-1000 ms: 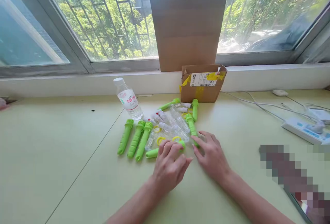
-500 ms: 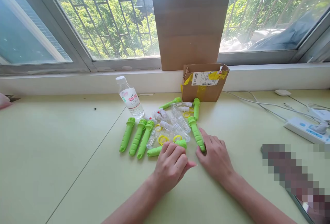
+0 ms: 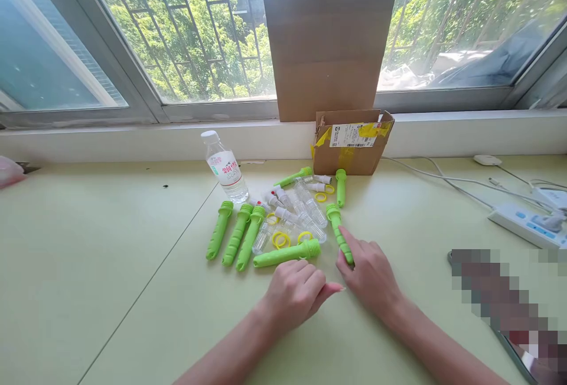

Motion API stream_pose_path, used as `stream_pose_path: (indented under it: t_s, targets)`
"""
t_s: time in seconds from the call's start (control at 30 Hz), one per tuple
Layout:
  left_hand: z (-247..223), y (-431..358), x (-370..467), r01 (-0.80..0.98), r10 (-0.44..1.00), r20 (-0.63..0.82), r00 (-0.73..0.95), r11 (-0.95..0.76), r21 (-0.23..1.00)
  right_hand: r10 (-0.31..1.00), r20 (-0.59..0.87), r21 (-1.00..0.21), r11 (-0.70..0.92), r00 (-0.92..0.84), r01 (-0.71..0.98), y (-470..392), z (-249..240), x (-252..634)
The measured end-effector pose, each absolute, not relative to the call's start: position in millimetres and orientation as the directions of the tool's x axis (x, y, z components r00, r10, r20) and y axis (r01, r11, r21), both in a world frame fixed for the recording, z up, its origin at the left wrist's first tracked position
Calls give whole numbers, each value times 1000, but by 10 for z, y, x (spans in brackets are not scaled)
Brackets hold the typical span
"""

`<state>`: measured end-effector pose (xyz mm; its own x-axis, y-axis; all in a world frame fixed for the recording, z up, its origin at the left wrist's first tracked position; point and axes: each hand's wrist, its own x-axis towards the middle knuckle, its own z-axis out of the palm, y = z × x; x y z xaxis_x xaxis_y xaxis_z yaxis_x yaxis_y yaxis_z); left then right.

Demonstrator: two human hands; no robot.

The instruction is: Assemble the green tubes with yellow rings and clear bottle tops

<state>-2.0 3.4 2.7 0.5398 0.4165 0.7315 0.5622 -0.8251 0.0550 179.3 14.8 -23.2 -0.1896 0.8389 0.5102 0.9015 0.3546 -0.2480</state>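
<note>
My right hand (image 3: 370, 270) rests on the table with thumb and index finger against the lower end of a green ribbed plastic tube (image 3: 335, 222) with a threaded end. Below another green tube (image 3: 286, 254), lying crosswise, is my left hand (image 3: 295, 291). Its fingers are curled in and its thumb sticks out to the right; nothing shows in it. Three green tubes (image 3: 238, 234) lie side by side on the left. Clear plastic tubes (image 3: 305, 217) with white ends, some with red dots, lie in the middle among yellow rings (image 3: 280, 240).
A water bottle (image 3: 225, 169) stands behind the green tubes. An open cardboard box (image 3: 349, 157) is by the windowsill, with one green tube (image 3: 341, 188) in front of it. To the right are cables, a power strip (image 3: 525, 224) and a partly blurred dark flat object (image 3: 505, 329).
My left hand has drawn back toward me, uncovering the crosswise green tube. My right index finger has shifted onto the top of its tube, which has moved slightly.
</note>
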Motion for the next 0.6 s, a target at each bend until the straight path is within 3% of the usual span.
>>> stream_pose_path:
  t_s: [0.13, 0.27, 0.33, 0.4, 0.47, 0.53, 0.6]
  targets:
    - [42, 8, -30, 530, 487, 722, 491, -825, 196, 712, 681, -300, 484, -170, 822, 131, -200, 1805]
    - [48, -81, 6, 403, 774, 583, 246, -629, 665, 623, 764, -387, 651, -169, 653, 75, -143, 1819]
    - [67, -131, 40, 319, 882, 458, 108, -468, 824, 575, 780, -382, 751, -249, 539, 33, -113, 1806]
    - [97, -163, 70, 330, 888, 460, -14, -430, 840, 515, 787, -349, 826, -339, 443, -12, -78, 1771]
    - [130, -175, 86, 414, 820, 566, -87, -487, 769, 478, 780, -316, 858, -405, 404, -49, -41, 1725]
    - [159, -169, 86, 468, 744, 657, -118, -542, 698, 486, 736, -314, 862, -472, 397, -71, -14, 1686]
    - [171, -154, 72, 432, 732, 670, -123, -568, 700, 505, 707, -321, 853, -495, 413, -72, -9, 1669]
